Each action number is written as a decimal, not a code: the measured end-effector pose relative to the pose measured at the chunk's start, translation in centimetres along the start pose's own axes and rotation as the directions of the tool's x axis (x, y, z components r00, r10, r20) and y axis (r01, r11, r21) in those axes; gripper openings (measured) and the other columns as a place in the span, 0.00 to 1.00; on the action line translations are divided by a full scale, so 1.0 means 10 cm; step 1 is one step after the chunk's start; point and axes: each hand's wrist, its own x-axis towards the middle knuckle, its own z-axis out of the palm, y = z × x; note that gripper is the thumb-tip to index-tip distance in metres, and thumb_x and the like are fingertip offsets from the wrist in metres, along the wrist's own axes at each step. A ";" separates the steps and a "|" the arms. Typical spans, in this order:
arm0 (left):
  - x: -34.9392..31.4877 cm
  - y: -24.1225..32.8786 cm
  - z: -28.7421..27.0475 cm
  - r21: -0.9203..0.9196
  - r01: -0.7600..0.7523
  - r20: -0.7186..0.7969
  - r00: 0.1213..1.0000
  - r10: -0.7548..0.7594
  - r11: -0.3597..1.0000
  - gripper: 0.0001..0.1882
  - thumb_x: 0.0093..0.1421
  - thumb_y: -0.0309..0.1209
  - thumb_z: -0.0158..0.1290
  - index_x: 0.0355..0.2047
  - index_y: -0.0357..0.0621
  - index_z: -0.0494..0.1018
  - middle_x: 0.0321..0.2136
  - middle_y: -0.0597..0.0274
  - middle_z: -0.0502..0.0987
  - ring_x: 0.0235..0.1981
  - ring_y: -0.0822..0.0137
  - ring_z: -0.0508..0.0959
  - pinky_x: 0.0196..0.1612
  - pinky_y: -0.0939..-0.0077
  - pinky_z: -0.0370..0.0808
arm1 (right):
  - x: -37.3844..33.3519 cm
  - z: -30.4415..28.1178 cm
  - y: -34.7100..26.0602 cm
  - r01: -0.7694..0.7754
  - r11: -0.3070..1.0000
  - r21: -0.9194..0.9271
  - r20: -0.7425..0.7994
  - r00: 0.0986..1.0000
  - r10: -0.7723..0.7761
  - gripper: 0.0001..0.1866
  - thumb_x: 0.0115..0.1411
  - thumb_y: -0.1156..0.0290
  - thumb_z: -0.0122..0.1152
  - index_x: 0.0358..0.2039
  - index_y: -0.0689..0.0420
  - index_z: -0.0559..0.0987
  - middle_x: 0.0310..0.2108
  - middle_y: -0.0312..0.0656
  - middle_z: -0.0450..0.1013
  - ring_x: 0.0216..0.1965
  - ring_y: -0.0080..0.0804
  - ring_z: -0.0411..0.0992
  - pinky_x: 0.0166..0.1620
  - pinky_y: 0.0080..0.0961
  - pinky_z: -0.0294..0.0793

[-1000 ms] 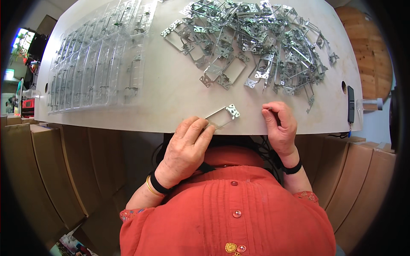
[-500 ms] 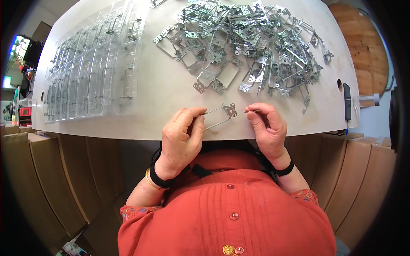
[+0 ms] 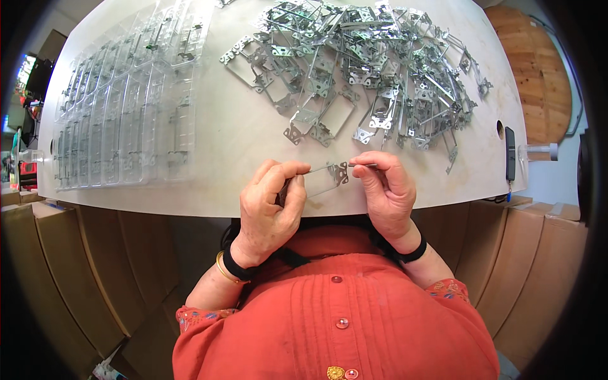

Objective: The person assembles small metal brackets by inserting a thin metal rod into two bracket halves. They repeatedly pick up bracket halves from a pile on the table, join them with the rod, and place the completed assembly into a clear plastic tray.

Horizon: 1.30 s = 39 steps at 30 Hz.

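Observation:
Near the table's front edge, my left hand point(image 3: 269, 201) is closed in a pinch on a thin metal bracket frame point(image 3: 341, 173). Its two slim rods run rightward from the fingers to a small plate with holes. My right hand point(image 3: 389, 193) pinches a slim metal piece point(image 3: 356, 165) between thumb and forefinger. The tip of that piece is at the plate's upper right edge; whether the two touch is too small to tell. My fingers hide most of the slim piece and the bracket's left end. Beyond the hands lies a tangled heap of similar metal brackets point(image 3: 373, 73).
Clear plastic trays point(image 3: 120, 185) with long compartments, metal parts inside, cover the table's left side. At the right edge lie a black oblong device point(image 3: 510, 154) and a round hole point(image 3: 500, 130). Cardboard boxes point(image 3: 516, 266) stand below the table on both sides.
My right hand has moved a little left, bringing the slim metal piece up to the bracket's plate. The left hand keeps its pinch on the bracket. The whole view has shifted slightly.

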 end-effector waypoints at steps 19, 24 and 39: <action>-0.01 -0.02 0.01 -0.022 -0.044 -0.008 0.999 0.044 0.999 0.09 0.63 0.16 0.59 0.42 0.37 0.82 0.25 0.65 0.72 0.21 0.75 0.66 0.25 0.77 0.64 | 0.04 0.02 -0.03 0.057 0.991 -0.125 0.029 0.998 -0.054 0.08 0.66 0.83 0.68 0.44 0.61 0.83 0.39 0.42 0.81 0.37 0.28 0.78 0.42 0.22 0.77; -0.01 -0.02 0.01 -0.015 -0.058 -0.012 0.998 0.058 0.998 0.09 0.63 0.16 0.59 0.42 0.37 0.82 0.25 0.64 0.72 0.21 0.74 0.67 0.25 0.77 0.64 | 0.03 0.02 -0.05 0.065 0.982 -0.178 0.021 0.998 -0.062 0.08 0.66 0.82 0.68 0.45 0.61 0.83 0.39 0.42 0.81 0.36 0.28 0.79 0.41 0.23 0.78; -0.02 -0.02 0.01 -0.025 -0.067 -0.013 0.998 0.066 0.997 0.09 0.63 0.16 0.59 0.42 0.37 0.82 0.25 0.65 0.72 0.21 0.75 0.66 0.25 0.77 0.64 | 0.01 0.03 -0.04 0.078 0.976 -0.202 0.010 0.997 -0.077 0.07 0.66 0.80 0.70 0.43 0.60 0.82 0.37 0.42 0.80 0.33 0.27 0.78 0.38 0.22 0.77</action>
